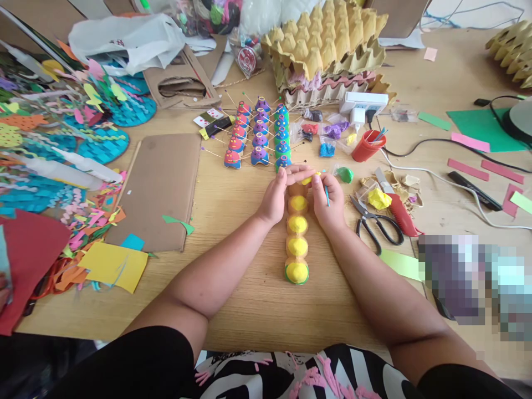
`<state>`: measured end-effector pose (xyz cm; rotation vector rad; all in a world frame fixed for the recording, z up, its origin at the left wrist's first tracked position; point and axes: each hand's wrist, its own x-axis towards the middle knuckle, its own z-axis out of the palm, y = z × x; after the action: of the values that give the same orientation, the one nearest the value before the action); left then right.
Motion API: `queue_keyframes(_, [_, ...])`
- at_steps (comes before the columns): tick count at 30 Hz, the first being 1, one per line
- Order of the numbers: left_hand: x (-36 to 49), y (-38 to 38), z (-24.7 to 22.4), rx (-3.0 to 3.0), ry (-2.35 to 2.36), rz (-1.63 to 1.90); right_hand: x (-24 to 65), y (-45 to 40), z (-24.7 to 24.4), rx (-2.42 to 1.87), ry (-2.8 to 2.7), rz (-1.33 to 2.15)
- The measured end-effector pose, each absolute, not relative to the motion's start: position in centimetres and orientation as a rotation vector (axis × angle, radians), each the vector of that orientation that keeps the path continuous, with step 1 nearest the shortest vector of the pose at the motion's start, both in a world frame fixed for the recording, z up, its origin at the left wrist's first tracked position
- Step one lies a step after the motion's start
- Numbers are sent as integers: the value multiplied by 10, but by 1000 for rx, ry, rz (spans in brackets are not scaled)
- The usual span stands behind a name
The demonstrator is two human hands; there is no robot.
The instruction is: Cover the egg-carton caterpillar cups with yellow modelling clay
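A strip of egg carton [297, 237] lies lengthwise in front of me, with yellow clay [297, 246] capping its bumps. My left hand [274, 195] is at the strip's far end, its fingers stretched flat and reaching over toward the other hand. Beneath those fingertips shows a bit of yellow clay [310, 179] at the far bump. Opposite it, my right hand [330, 202] has its fingers curled against the strip's right side, with a thin blue stick [327, 196] held in them. The far bump is partly hidden by both hands.
Three rows of painted carton figures [260, 133] stand beyond my hands. Scissors [376, 221], a lump of yellow clay [379, 198] and a red-handled cutter [402, 215] lie at right. A red cup [368, 146] stands behind them. Cardboard [160, 191] and paper scraps lie at left.
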<state>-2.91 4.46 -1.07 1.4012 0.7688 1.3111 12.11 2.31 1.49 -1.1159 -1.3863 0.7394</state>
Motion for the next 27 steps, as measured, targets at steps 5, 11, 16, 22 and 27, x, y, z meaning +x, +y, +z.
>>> queue_keyframes(5, [-28, 44, -3, 1637, 957, 1374, 122, 22, 18, -1110, -1381, 735])
queue_keyframes(11, [-25, 40, 7, 1784, 1073, 1507, 122, 21, 17, -1097, -1389, 781])
queue_keyframes(16, [-25, 41, 4, 1717, 1087, 1533, 123, 22, 16, -1059, -1347, 775])
queue_keyframes(22, [-24, 40, 4, 1775, 1098, 1532, 123, 24, 11, -1083, -1339, 698])
queue_keyframes(27, [-24, 41, 3, 1773, 1132, 1528, 123, 23, 10, -1047, -1380, 695])
